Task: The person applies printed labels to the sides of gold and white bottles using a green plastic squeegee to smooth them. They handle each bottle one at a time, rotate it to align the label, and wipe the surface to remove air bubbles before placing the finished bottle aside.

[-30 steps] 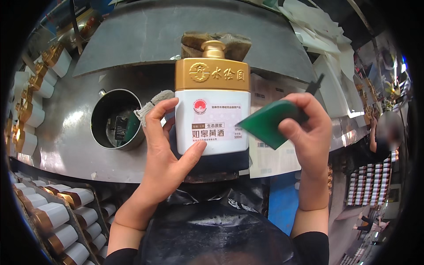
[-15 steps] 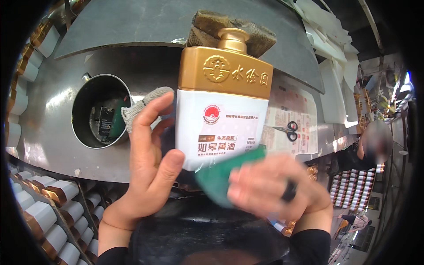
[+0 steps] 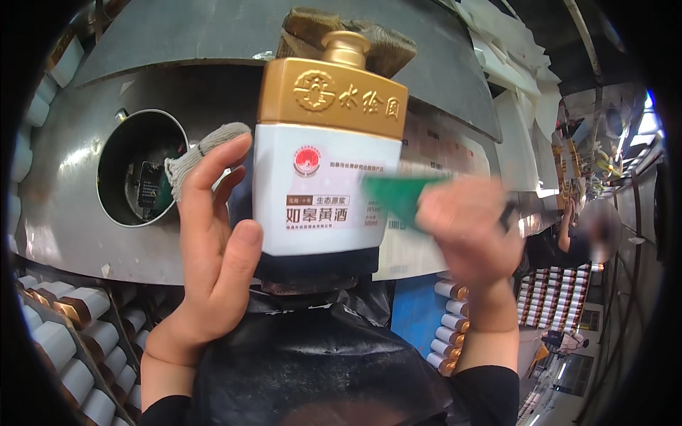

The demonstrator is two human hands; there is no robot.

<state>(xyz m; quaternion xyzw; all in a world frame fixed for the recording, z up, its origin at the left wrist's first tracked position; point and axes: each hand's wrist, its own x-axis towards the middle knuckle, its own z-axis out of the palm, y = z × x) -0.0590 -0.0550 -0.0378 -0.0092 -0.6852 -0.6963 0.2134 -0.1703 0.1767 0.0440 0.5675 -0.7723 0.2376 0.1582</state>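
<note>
A flat white bottle (image 3: 327,192) with a gold shoulder and neck stands tilted in front of me, its neck toward a wooden block; its face bears a thin label. Along its left edge is my left hand (image 3: 217,234), fingers stretched and thumb apart, the thumb tip close to the bottle's lower left side. Grey knitted cloth (image 3: 202,156) covers the far side of that hand's fingers. In my right hand (image 3: 472,227), blurred by motion, a green flat scraper (image 3: 401,199) is gripped, its tip over the right edge of the label.
A metal pot (image 3: 142,167) holding a dark packet stands left on the metal table (image 3: 57,213). The wooden block (image 3: 391,53) lies behind the bottle. White sheets (image 3: 508,64) hang at the right. Racked bottles (image 3: 78,348) fill the lower left; a person (image 3: 568,241) is at far right.
My right hand has moved up and right with the scraper, from the bottle's lower edge to its right side. My left hand stays by the left edge. The whole view has shifted slightly.
</note>
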